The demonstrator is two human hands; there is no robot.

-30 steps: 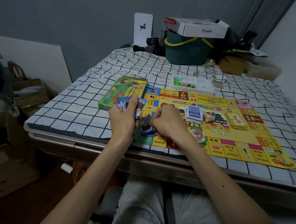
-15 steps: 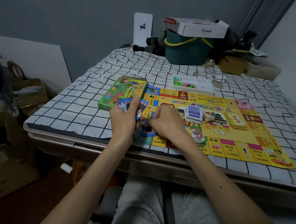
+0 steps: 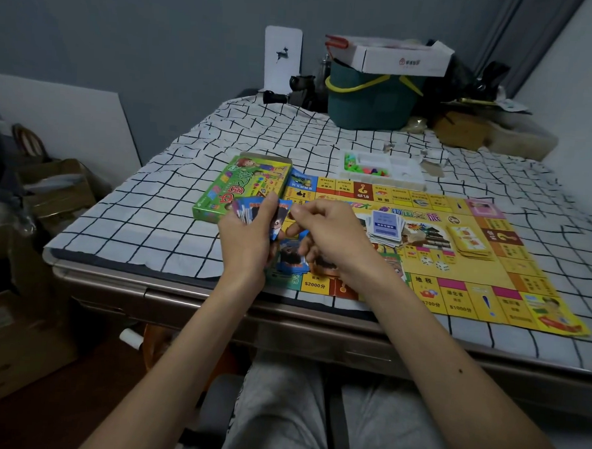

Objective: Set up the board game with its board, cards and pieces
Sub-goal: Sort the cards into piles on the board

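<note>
The table (image 3: 150,223), under a black-and-white checked cloth, fills the view, with the person seated at 6 o'clock. The yellow board (image 3: 473,275) lies flat on the cloth, running from the centre out toward 4 o'clock. A green bucket (image 3: 369,104) stands at the far edge at 12 o'clock, with a white carton (image 3: 399,59) resting on its rim. The green box (image 3: 242,183) lies touching the board's 10 o'clock corner. A white tray (image 3: 404,168) with small coloured pieces sits just beyond the board's far edge, at 1 o'clock.

Both hands are over the board's 8 o'clock corner. The left hand (image 3: 245,242) grips a fan of cards (image 3: 254,212), thumb across their faces. The right hand (image 3: 335,236) is just beside it at 3 o'clock with fingers curled; whether it pinches a card from the fan cannot be told, since the fingertips are hidden. Below the two hands a blue card (image 3: 291,258) lies on the board.

At the board's centre is a loose blue pile (image 3: 385,225); a yellow pile (image 3: 468,242) lies at its 3 o'clock. Two white dice (image 3: 435,263) sit between the piles, toward 6 o'clock.
</note>
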